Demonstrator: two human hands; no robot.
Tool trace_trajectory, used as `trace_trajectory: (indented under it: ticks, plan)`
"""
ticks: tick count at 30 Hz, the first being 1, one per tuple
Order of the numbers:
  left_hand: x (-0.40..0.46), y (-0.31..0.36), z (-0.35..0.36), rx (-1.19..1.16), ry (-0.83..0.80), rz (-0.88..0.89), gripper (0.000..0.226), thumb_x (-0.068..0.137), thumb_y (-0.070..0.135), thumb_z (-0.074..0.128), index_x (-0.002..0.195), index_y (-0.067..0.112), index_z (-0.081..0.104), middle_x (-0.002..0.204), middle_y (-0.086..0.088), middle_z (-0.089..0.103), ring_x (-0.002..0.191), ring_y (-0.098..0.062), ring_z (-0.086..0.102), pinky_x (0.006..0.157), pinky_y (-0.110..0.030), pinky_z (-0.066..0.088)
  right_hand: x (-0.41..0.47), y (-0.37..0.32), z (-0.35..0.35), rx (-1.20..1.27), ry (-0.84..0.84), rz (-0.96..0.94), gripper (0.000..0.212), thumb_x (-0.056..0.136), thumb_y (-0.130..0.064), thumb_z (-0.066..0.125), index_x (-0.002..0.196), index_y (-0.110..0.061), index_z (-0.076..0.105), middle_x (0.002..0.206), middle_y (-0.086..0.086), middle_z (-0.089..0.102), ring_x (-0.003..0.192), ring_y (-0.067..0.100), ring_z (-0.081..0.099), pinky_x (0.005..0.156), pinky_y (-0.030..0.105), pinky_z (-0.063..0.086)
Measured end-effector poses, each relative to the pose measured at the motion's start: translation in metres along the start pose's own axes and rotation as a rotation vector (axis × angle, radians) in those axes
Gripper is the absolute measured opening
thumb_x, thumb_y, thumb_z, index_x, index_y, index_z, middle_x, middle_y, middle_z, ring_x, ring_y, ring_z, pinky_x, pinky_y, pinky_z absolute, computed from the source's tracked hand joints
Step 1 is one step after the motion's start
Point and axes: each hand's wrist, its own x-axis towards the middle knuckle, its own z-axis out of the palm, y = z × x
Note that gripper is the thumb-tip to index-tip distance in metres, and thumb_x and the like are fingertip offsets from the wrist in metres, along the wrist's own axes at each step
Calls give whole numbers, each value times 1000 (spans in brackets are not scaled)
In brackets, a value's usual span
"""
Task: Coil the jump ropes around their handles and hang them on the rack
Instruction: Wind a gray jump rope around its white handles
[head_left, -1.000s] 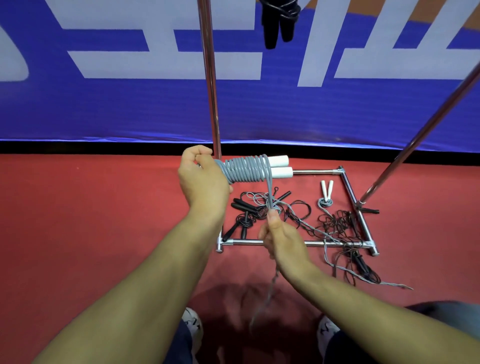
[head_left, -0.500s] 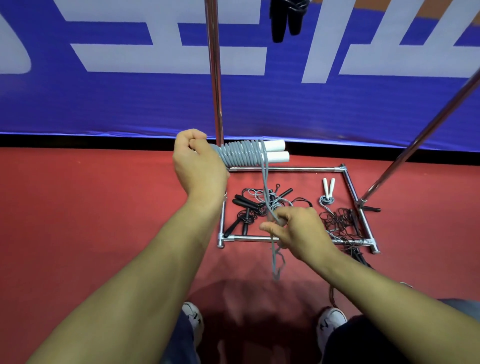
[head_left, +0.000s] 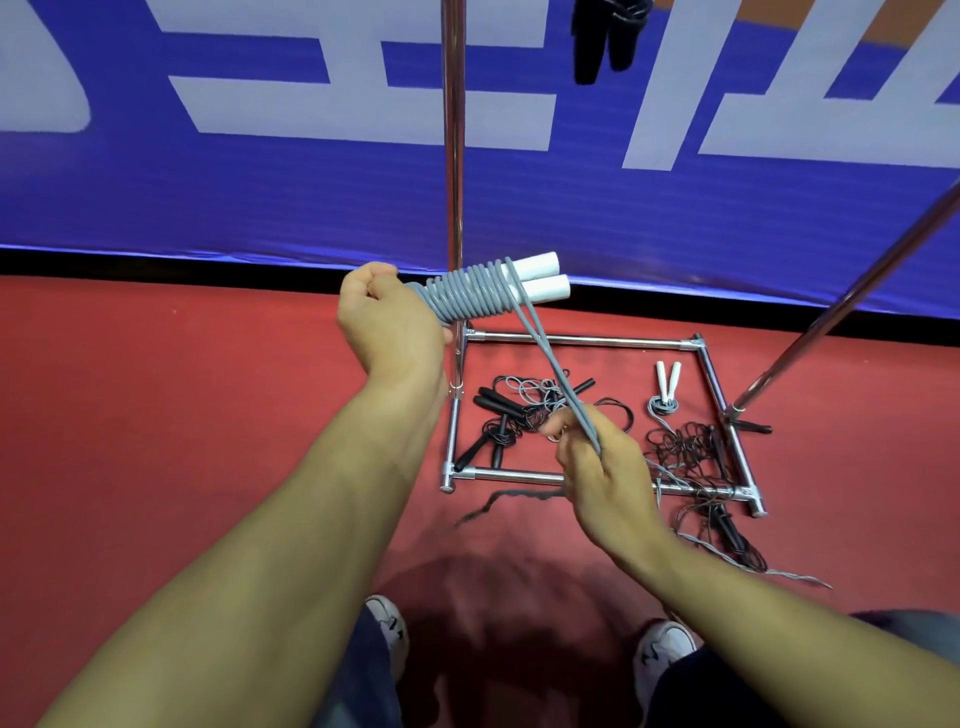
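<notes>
The left hand (head_left: 387, 325), at the centre of the frame, is curled tight round one end of a pair of white handles (head_left: 540, 278), held side by side and pointing right. Grey rope (head_left: 467, 299) is wound in close turns along them, leaving only the white tips bare. From the coil a doubled strand runs down and to the right into the right hand (head_left: 597, 462), lower and right of centre, whose fingers pinch it taut. Below that hand a blurred loose end trails over the red floor (head_left: 182, 441). Behind the hands stands the chrome rack (head_left: 587, 340), its square base framing a tangle of black-handled ropes (head_left: 498, 415) and a small white-handled rope (head_left: 665, 384). A black rope (head_left: 602, 36) hangs at the upper edge before a blue banner (head_left: 260, 197).
</notes>
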Motion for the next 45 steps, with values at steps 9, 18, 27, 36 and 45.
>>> trace_trajectory:
  ticks: [9,18,27,36,45]
  plan:
    - [6,1,-2,-3,36,-15,29,98,10,33,85,25,54,75,0,50,29,-8,40,34,-18,32,-3,9,-6,-187,-247,-55,43,97,-49,27,111,-39,67,99,0,54,106,7,51,95,17,33]
    - [-1,-1,2,28,-45,-35,28,100,11,33,84,25,52,74,0,48,30,-10,40,35,-18,31,8,9,-8,-210,-188,81,32,102,-5,32,93,-30,50,92,0,66,47,16,59,46,28,43]
    - [8,3,1,21,31,25,28,98,10,32,83,25,51,75,1,47,42,-16,41,33,-18,33,-5,-7,-5,4,78,143,44,95,-43,30,95,-29,72,101,-26,66,96,-11,56,85,10,39]
    - [4,4,3,75,-2,61,28,98,10,34,83,25,53,71,3,46,31,-9,39,35,-19,34,1,-9,-21,-141,-202,40,18,95,-10,62,97,-22,74,65,-23,58,66,-4,54,67,10,39]
    - [-8,-4,-6,397,-668,-199,27,99,7,39,84,19,58,52,-1,44,28,-7,31,32,-11,20,41,-4,-55,-634,164,-174,22,81,-4,65,79,-21,52,80,-2,53,68,14,46,63,25,34]
